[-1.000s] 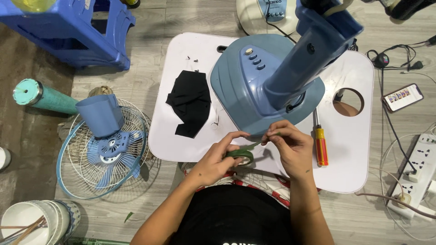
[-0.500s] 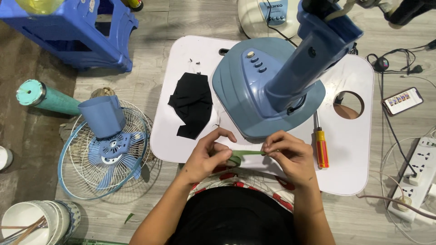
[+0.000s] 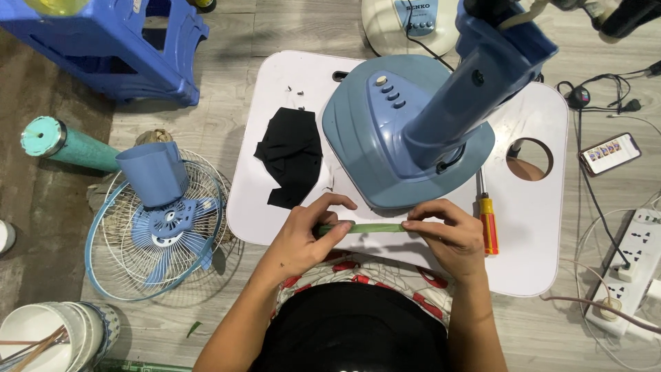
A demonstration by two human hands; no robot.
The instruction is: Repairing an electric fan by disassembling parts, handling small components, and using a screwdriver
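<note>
Green strip [image 3: 375,227] — thin, flat and stretched level — was pinched at each end between thumb and fingertips: the left hand [image 3: 306,238] closed on its left end, the right hand [image 3: 447,234] on its right. It was held just above the near edge of the white tray table [image 3: 537,241], directly in front of the blue fan base [image 3: 406,138]. The base and its slanting column filled the table's middle, leaving only a narrow bare band near the hands. A black cloth [image 3: 289,155] lay left of the base; an orange-handled screwdriver [image 3: 487,220] lay just beside the right hand. Off the table's left edge, on the floor, rested a wire fan guard [image 3: 120,241] with blue blades [image 3: 165,231] — well apart from the hands. A power strip [image 3: 637,269] lay to the right.
</note>
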